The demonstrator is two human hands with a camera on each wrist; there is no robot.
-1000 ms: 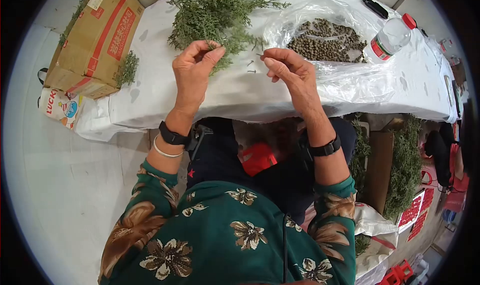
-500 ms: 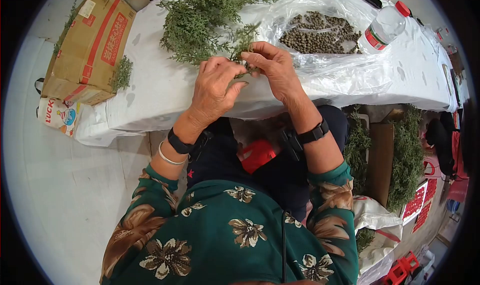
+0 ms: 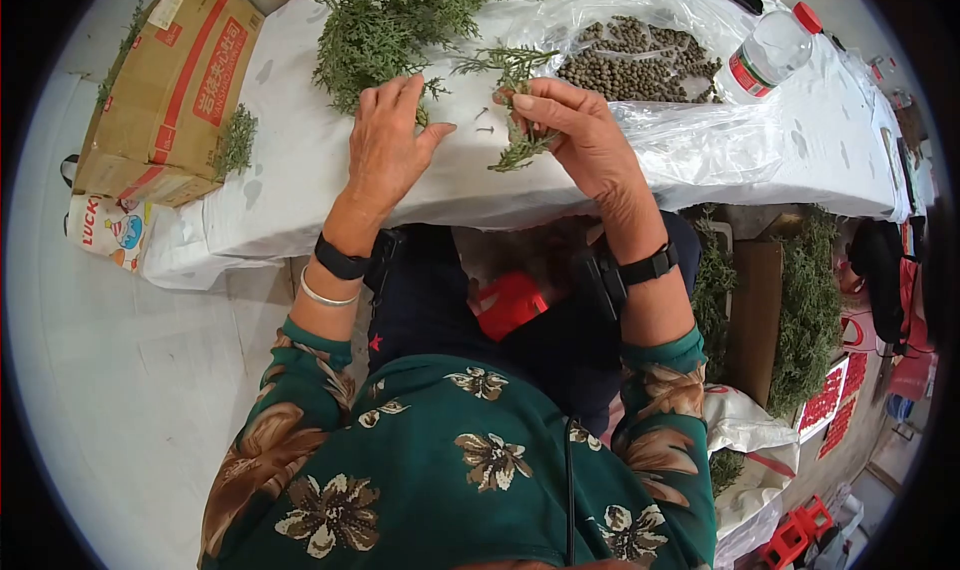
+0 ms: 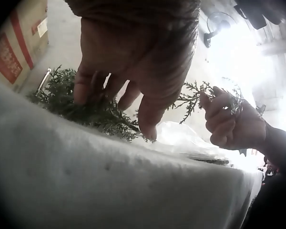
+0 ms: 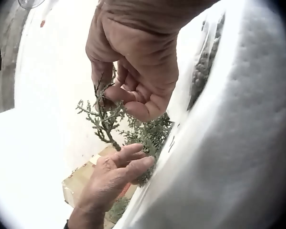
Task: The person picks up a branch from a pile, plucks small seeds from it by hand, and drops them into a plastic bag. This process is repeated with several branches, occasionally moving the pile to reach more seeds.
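Note:
My right hand (image 3: 560, 110) pinches a small green conifer sprig (image 3: 517, 142) just above the white-covered table (image 3: 300, 190); the same sprig (image 5: 101, 119) hangs from its fingertips in the right wrist view. My left hand (image 3: 388, 135) lies beside it with fingers loosely extended, fingertips at the near edge of the heap of green sprigs (image 3: 380, 20). In the left wrist view that hand (image 4: 133, 62) hovers over the heap (image 4: 81, 107), holding nothing. A clear plastic bag of small brown round seeds (image 3: 640, 55) lies right of the heap.
A plastic water bottle with a red cap (image 3: 770, 50) lies at the table's far right. A cardboard box (image 3: 165, 85) stands left of the table. More green branches (image 3: 810, 310) fill a box on the floor at right. A red object (image 3: 510, 305) rests on my lap.
My hands, joined on the sprig half a second ago, have parted. The left one moved left to the heap's edge; the right one keeps the sprig.

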